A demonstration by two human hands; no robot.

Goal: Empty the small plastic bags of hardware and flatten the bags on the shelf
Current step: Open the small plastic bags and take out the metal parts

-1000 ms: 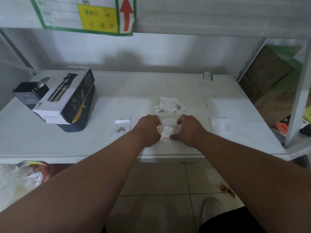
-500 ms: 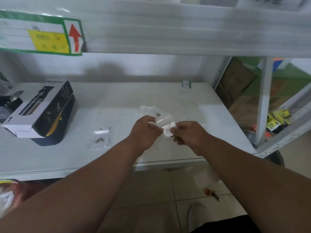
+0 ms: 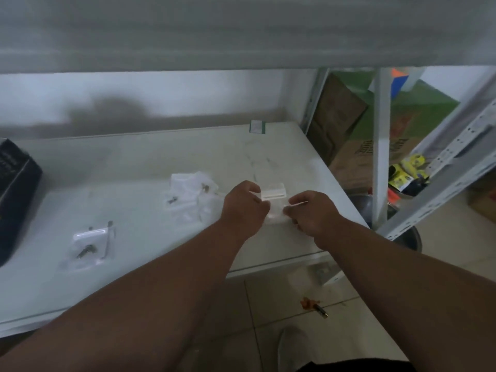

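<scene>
Both hands hold one small clear plastic bag (image 3: pixel 274 202) just above the white shelf (image 3: pixel 134 178), near its right front corner. My left hand (image 3: pixel 245 208) pinches the bag's left edge and my right hand (image 3: pixel 312 212) pinches its right edge. A loose pile of similar small bags (image 3: pixel 192 197), some with metal hardware inside, lies just left of my hands. Another small bag with screws (image 3: pixel 90 244) lies flat further left, near the front edge.
A dark box (image 3: pixel 14 194) stands at the shelf's left end. A small green-edged label (image 3: pixel 257 127) sits at the back right. An upper shelf board hangs overhead. Metal uprights (image 3: pixel 381 146), cardboard boxes and a pot stand to the right. A small object (image 3: pixel 315 307) lies on the floor tiles.
Both hands lifted the bag off the shelf and carried it to the right. The view swung right, so the dark box has slid mostly out of frame.
</scene>
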